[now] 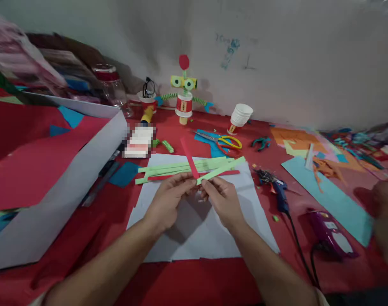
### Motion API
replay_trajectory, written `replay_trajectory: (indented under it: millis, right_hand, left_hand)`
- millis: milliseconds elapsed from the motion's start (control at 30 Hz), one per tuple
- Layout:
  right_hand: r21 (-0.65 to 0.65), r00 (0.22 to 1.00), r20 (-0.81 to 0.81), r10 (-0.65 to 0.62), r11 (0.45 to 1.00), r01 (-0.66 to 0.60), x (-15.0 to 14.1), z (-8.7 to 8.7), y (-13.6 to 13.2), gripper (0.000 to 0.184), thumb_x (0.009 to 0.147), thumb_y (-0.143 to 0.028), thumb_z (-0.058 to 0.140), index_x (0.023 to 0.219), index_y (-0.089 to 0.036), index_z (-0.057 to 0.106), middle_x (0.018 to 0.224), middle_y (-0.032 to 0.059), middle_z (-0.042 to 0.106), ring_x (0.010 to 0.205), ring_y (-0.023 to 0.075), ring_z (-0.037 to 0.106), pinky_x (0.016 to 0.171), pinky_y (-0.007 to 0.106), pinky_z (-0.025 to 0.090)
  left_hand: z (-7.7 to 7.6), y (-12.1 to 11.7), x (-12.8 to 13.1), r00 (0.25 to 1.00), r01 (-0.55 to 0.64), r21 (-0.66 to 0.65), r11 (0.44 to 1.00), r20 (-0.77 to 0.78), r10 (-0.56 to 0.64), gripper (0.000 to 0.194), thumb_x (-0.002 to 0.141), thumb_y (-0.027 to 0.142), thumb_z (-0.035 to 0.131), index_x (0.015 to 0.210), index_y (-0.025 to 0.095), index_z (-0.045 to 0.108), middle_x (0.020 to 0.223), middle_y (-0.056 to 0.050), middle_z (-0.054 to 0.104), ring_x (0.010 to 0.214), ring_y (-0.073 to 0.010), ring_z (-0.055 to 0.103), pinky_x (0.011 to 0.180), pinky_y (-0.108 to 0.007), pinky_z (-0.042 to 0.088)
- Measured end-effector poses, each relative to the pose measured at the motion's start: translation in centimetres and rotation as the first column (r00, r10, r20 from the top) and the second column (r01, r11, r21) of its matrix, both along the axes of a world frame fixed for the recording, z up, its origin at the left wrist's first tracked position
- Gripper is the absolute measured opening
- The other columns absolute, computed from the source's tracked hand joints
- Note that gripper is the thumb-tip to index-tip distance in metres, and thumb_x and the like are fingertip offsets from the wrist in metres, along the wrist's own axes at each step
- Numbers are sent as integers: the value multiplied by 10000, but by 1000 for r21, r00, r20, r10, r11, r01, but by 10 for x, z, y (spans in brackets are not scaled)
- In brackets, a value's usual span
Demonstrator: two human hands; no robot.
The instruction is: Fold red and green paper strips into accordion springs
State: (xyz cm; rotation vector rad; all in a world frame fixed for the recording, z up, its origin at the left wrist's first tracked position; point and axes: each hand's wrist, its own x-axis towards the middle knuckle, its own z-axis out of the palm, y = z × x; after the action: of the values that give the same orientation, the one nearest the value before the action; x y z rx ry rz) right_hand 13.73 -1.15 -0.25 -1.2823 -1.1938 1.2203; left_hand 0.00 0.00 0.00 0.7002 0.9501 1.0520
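Between my two hands, above a white sheet point(197, 238), a red paper strip point(190, 157) and a light green paper strip point(224, 169) meet at their ends, at an angle to each other. My left hand point(170, 197) pinches the joined end from the left, thumb against it. From the other side, the closed fingers of my right hand point(222, 197) grip the same corner near the green strip. Behind them, several more green strips point(168, 168) and a flat red strip point(156, 178) lie across the sheet's far part. My fingertips partly hide the join.
Scissors point(227, 140) and pliers point(260, 143) lie beyond the sheet. A paper-cup figure point(184, 104) and stacked cups point(241, 115) stand near the wall. On the right are a blue glue gun point(280, 195), its cord, a purple device point(332, 233) and another person's arm point(386, 216). A box point(63, 187) flanks the left.
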Motion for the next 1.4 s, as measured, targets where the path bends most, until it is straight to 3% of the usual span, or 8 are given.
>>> replay_trajectory:
  millis: [267,567,700,833,933,1100,1233,1400]
  right_hand:
    - [-4,999,47,6,1000,-5,5,2,1,205,816,-308,575,661,-183,625,527,-39,530,493,91,472,474,202,364]
    - [-10,1000,-22,0,1000,-1,3,4,3,196,791,-364,623,751,-189,702,584,-23,568,524,99,491,478,210,379]
    - [-17,999,-34,-12,1000,11,4,4,2,203,770,-379,652,759,-185,712,575,-22,575,514,99,492,478,218,377]
    - [-86,978,-209,-15,996,-4,3,5,3,272,791,-424,618,727,-168,686,578,-16,557,508,93,490,466,218,360]
    - [-104,952,-306,-25,995,-7,2,6,3,242,786,-405,622,825,-175,686,621,-14,566,536,91,498,486,214,367]
    - [-47,975,-223,-18,999,7,-3,4,0,213,718,-299,710,906,-204,679,665,-29,568,585,87,487,539,210,392]
    - [-86,980,-189,-55,995,40,-6,0,-2,243,720,-334,705,918,-197,679,713,-6,605,589,103,485,515,222,410]
    - [-93,979,-196,-58,995,40,-7,3,-1,200,735,-331,682,873,-186,688,692,-9,597,576,97,466,507,216,396]
  left_hand:
    - [8,0,-2,992,120,19,993,42,-120,53,698,187,692,739,156,677,652,10,600,602,-94,499,636,-231,407]
    - [6,2,-6,993,115,76,990,22,-117,34,707,168,685,734,159,666,636,10,597,617,-100,527,649,-231,428]
    - [5,1,-6,997,79,79,994,1,-80,56,694,173,708,717,158,658,630,6,612,629,-105,560,659,-229,444]
    - [4,3,-5,998,39,34,999,48,-41,92,669,179,737,708,164,655,677,5,647,662,-112,601,703,-243,478]
    - [2,4,-4,993,-16,-43,999,120,21,141,627,157,765,667,168,630,659,20,648,674,-106,617,756,-251,492]
    - [3,2,-1,984,-97,-90,991,141,109,206,584,147,789,634,172,590,611,37,631,628,-86,601,712,-223,493]
    - [6,-3,4,980,-165,-56,985,101,170,197,572,153,790,674,173,623,639,33,650,612,-83,594,646,-207,478]
    - [9,-6,6,972,-163,-52,985,160,170,129,612,168,771,663,165,652,640,16,668,618,-102,609,715,-265,505]
